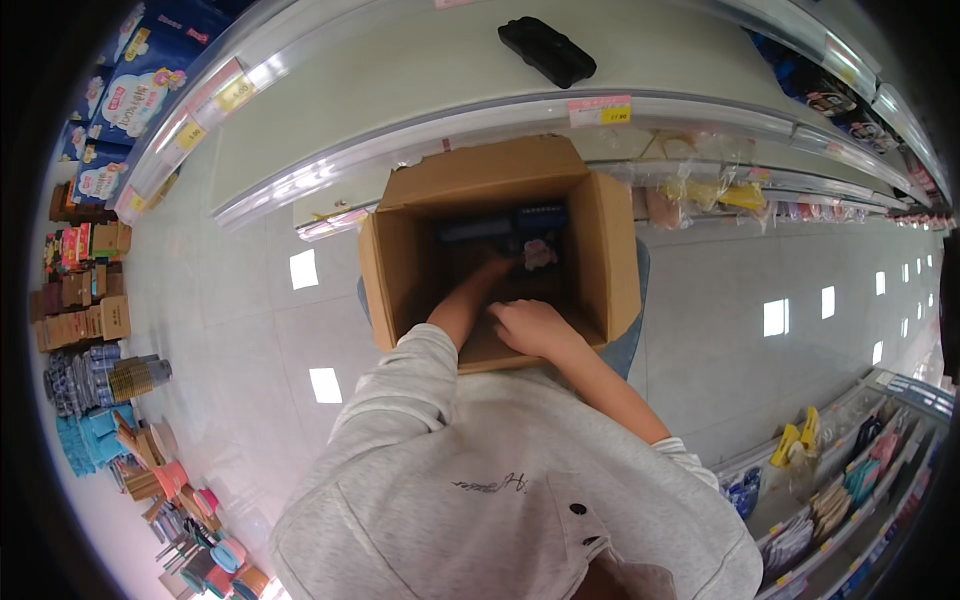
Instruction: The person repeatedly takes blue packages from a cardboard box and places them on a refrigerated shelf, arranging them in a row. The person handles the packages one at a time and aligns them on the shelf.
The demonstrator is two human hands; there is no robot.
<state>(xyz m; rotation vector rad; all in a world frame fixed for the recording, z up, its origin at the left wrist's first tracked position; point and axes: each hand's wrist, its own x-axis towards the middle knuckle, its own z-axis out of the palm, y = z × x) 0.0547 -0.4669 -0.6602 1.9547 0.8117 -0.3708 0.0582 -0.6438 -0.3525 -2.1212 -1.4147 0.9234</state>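
An open cardboard box (480,174) stands before me, its flaps spread outward. Deep inside it, my left hand (504,265) reaches towards dark blue packages (541,217) at the far side. Shadow blurs its fingers, so a grip there cannot be made out. Close to those fingers lies a dark package with a pink printed figure (538,255). My right hand (531,327) is over the near part of the box opening, fingers curled and pointing left. Nothing shows in it, but its palm side is hidden.
Beyond the box runs a shelf (420,97) bearing a black object (547,52) and a price-tag rail (517,116). Blue packs (139,97) fill the shelf at left. Bagged goods (705,187) hang at right. Another rack (832,487) stands at lower right, on grey tiled floor (705,300).
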